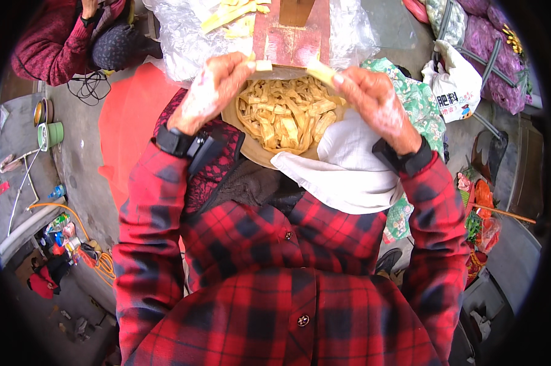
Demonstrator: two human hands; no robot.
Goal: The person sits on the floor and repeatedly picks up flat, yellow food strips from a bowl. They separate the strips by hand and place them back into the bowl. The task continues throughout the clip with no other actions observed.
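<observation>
My left hand [215,89] pinches a short pale yellow piece [263,66] between thumb and fingers, over the left rim of a wide round container [251,150]. In my right hand [377,98] is a longer pale yellow strip [321,72], held at its right end. The two pieces are apart. Many flat yellowish-brown strips [288,119] fill the container below my hands. A white cloth [348,176] lies over the container's right side and my lap. Just beyond stands a reddish wooden board [290,45] with a brown wooden block [295,11] on it.
Clear plastic sheeting [184,43] lies beside the board, with yellow strips [233,16] on it. Another person [60,50] sits at the upper left, near a black cable [91,87]. A white printed bag [454,84] and purple bags [490,50] are at the right.
</observation>
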